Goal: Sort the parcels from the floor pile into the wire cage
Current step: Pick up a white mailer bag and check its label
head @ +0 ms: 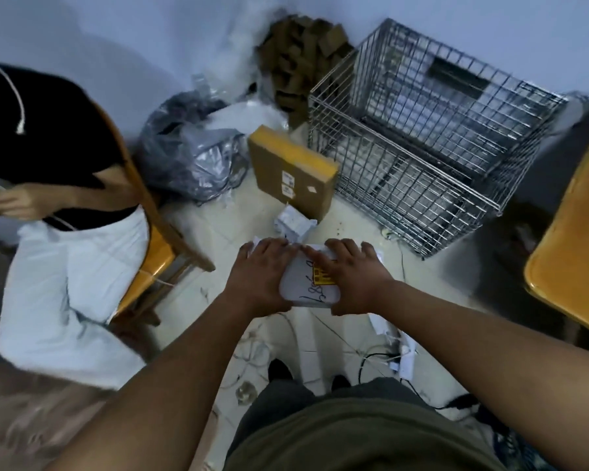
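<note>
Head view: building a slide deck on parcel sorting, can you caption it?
Left hand and right hand hold a white parcel over the floor, wire cage ahead, cardboard box beside it.

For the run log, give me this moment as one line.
left hand and right hand: hold white parcel; wire cage: beyond, parcel not inside

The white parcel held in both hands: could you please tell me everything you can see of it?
The white parcel is a flat, soft-looking mailer, roughly rectangular, seemingly held about level above the floor. Its top bears a yellow label with black print and black handwritten marks. The left hand holds its left side, the right hand its right, fingers over the top, thumbs at the near edge. Its underside is hidden.
</note>
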### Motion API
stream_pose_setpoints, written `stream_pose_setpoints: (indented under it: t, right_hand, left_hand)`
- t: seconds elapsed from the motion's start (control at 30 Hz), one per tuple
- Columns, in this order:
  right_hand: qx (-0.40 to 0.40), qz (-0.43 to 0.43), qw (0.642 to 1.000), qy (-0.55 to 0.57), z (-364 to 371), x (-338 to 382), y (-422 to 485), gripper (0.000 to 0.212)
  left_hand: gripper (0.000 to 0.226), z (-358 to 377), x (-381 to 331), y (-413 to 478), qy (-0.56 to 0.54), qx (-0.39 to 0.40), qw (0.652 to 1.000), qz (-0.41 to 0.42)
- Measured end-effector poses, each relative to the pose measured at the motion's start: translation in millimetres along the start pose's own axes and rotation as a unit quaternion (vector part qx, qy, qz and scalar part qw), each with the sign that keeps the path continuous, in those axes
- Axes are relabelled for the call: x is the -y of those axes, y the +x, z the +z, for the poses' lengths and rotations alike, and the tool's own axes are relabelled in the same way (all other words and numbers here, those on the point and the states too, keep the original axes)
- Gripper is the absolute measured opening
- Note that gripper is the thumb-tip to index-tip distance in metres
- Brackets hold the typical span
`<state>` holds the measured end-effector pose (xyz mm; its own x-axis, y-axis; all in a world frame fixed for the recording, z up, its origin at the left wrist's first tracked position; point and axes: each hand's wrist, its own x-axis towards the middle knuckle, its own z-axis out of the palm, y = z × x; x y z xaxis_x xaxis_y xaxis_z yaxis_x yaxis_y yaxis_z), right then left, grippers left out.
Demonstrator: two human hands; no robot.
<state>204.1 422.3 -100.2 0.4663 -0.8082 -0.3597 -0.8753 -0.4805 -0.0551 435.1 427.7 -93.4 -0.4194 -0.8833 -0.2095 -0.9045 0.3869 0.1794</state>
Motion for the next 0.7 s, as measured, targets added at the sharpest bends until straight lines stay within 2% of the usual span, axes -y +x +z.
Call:
stream_pose_setpoints:
  t: [0.17,0.33,0.5,0.6,0.7]
  right_hand:
    - [-0.004,0.039,0.999,0.03,-15.1,-12.6,46.7,0.13]
    - [-0.007,0.089,0.994,0.057,-16.5,-26.9,112.6,0.13]
    - [-0.004,0.132,0.989,0.074,-11.1,-70.4,195.1,0.126]
    - [-0.017,0.153,0.986,0.065,-8.9,-125.2,248.5,0.128]
    - [0.005,0.139,0.988,0.072,2.3,-169.5,296.8,0.132]
  left_hand:
    - [0.115,-17.8,48.0,57.6,0.045,0.038,0.998,0.03]
    - [0.11,-28.1,91.8,130.9,0.073,0.044,0.994,0.072]
    - [0.14,-20.0,137.2,213.1,0.049,0.108,0.992,0.054]
    - [0.123,-13.8,178.9,254.1,0.024,0.086,0.996,0.021]
    - [0.104,-0.6,216.6,294.7,0.032,0.085,0.996,0.003]
